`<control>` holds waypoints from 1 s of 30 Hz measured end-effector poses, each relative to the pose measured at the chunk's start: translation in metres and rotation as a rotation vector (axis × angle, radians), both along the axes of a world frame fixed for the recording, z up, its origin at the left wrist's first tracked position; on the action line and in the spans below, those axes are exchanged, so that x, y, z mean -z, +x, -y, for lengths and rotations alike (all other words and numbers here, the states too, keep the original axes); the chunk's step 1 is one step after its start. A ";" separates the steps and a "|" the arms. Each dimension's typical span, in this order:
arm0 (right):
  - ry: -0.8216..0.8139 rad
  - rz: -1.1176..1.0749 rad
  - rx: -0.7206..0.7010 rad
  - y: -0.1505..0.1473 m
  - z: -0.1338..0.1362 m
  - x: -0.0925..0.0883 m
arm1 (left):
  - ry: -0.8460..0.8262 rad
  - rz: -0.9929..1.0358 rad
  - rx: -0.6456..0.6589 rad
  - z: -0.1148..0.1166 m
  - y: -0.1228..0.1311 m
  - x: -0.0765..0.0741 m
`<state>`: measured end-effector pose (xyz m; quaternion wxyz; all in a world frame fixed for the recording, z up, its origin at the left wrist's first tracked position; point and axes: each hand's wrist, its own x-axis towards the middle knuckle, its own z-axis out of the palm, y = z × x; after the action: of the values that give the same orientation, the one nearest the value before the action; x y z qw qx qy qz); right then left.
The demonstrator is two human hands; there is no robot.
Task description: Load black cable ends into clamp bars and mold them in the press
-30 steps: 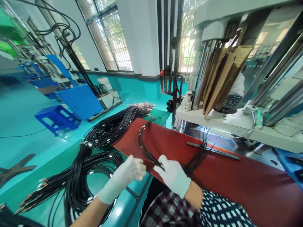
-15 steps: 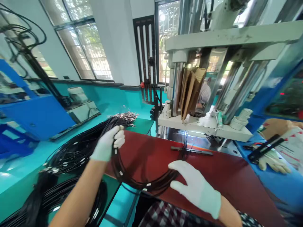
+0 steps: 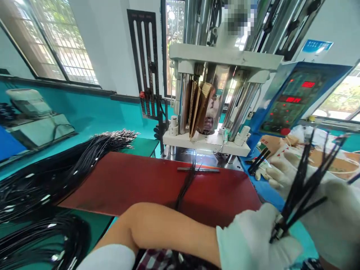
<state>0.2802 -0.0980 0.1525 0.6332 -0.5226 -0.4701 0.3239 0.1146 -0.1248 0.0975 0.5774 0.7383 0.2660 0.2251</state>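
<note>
My left forearm reaches across the front to the right. There my gloved left hand point(image 3: 258, 236) is closed around one end of a bundle of black cables point(image 3: 300, 187), whose loose tips fan upward. My gloved right hand point(image 3: 332, 206) is right behind and beside these ends; its fingers are blurred and partly covered, so its grip is unclear. More black strands point(image 3: 185, 185) lie on the red board point(image 3: 135, 180), running from a metal bar point(image 3: 198, 170) down behind my left forearm.
A press point(image 3: 208, 144) with brown sheets between its columns stands behind the board. Right of it is a blue control box point(image 3: 292, 101) with red displays. Large heaps of black cables point(image 3: 56, 172) lie on the left. A plastic-lined box point(image 3: 332, 161) is at far right.
My left hand has swung from the cable loop at left across to the far right. My right hand has also moved right, off the board. The view has turned right.
</note>
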 end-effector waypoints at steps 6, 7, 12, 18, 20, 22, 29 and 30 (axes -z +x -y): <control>-0.241 -0.498 -0.143 0.026 0.001 0.070 | 0.271 -0.343 0.089 -0.015 0.016 0.070; -0.302 -0.532 -0.200 0.030 -0.005 0.082 | 0.355 -0.309 0.053 -0.029 0.000 0.071; -0.409 -0.530 -0.292 0.026 -0.040 0.120 | 0.564 -0.230 -0.517 -0.114 -0.093 0.069; -0.398 -0.355 -0.540 -0.037 -0.068 0.124 | 0.280 0.067 -0.468 -0.158 -0.103 0.061; -0.445 -0.248 -0.608 -0.055 -0.070 0.126 | 0.244 0.219 -0.471 -0.168 -0.090 0.055; -0.515 -0.171 -0.650 -0.067 -0.072 0.128 | 0.211 0.313 -0.440 -0.178 -0.080 0.052; -0.701 -0.216 -0.768 -0.080 -0.087 0.141 | -0.024 0.302 0.000 -0.175 -0.071 0.072; -0.717 -0.218 -0.771 -0.081 -0.088 0.142 | -0.083 0.326 0.038 -0.175 -0.074 0.075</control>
<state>0.1987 -0.0102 0.0103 0.2952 -0.4587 -0.4197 0.7254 0.0406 0.0501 0.0226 0.6470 0.6726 0.1637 0.3196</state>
